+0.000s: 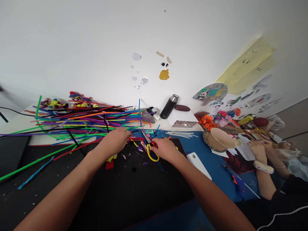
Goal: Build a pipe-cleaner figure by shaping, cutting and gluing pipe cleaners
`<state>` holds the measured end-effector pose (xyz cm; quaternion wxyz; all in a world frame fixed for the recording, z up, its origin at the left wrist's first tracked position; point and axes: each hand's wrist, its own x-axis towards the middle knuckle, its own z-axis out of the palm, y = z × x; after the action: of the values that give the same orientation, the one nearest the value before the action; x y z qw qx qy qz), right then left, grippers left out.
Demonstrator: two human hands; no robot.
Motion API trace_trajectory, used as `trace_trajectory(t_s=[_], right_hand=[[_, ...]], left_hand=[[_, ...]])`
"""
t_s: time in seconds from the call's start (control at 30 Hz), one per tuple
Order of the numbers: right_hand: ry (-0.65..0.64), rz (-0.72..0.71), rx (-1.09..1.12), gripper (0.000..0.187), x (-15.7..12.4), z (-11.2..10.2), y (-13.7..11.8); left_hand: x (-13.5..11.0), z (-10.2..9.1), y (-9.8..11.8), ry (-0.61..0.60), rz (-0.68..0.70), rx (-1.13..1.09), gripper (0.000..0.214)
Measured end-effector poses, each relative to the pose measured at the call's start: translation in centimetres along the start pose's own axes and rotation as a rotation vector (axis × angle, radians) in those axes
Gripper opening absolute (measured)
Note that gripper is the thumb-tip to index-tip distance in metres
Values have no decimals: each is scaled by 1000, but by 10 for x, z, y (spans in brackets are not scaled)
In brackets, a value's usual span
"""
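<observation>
My left hand [115, 141] lies knuckles up on the black mat [134, 189], fingers curled round a thin yellow pipe cleaner [133, 141] near the edge of a big heap of coloured pipe cleaners [79, 123]. My right hand [165, 149] rests on yellow-handled scissors [151, 153], its fingers closed over the handles. The blades point up and left between the two hands. Small cut scraps and a red and yellow piece [110, 162] lie just below my left hand.
A black flask [169, 106] stands at the wall. A paper bowl [220, 138] on a plate, orange craft flowers [207, 122] and a white card [198, 164] sit on the blue mat at right. Another person's hands [258, 149] work at far right. Stickers dot the wall.
</observation>
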<state>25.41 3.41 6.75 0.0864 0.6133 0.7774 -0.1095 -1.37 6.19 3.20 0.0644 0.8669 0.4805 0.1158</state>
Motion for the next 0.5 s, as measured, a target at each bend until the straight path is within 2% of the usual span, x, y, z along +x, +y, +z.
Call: trace_trajectory(t_s=[0.13, 0.3, 0.5], right_hand=[[61, -4, 4, 31, -4, 1, -7], [60, -19, 85, 28, -8, 13, -15], [197, -81, 306, 26, -7, 30, -19]], left_hand=[[2, 6, 7, -22, 12, 23, 36], [3, 16, 7, -19, 7, 49, 37], [8, 22, 11, -44, 45, 81, 33]])
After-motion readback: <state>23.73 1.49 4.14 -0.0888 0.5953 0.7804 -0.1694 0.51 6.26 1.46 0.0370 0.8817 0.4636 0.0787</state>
